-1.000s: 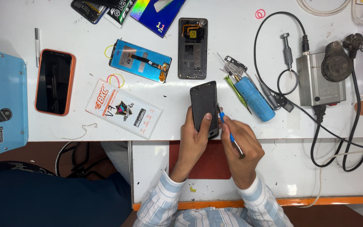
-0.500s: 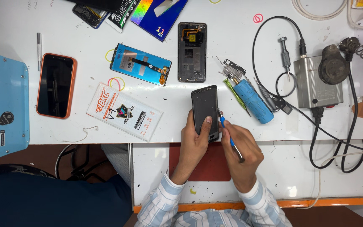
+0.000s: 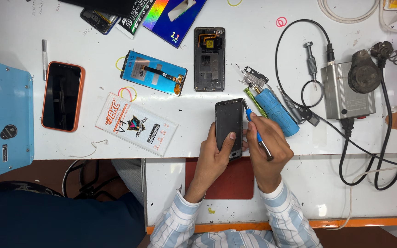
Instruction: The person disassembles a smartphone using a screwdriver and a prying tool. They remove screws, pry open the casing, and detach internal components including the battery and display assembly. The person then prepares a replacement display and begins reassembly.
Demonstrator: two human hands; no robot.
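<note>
My left hand point(image 3: 214, 158) holds a dark phone point(image 3: 229, 121) upright over the front edge of the white workbench point(image 3: 253, 46), thumb pressed on its lower face. My right hand point(image 3: 267, 144) grips a thin blue-handled screwdriver point(image 3: 256, 133), its tip touching the phone's upper right edge. Beside that hand lies a blue cylindrical tool case point(image 3: 275, 111).
An opened phone back housing point(image 3: 209, 59), a blue-backed screen panel point(image 3: 154, 72), an orange-cased phone point(image 3: 62, 96) and a printed packet point(image 3: 136, 124) lie on the bench. A blue machine point(image 3: 3, 117) stands left; a metal box with cables point(image 3: 347, 89) right.
The phone and both hands have stayed almost in place; the screwdriver tip has shifted slightly along the phone's right edge.
</note>
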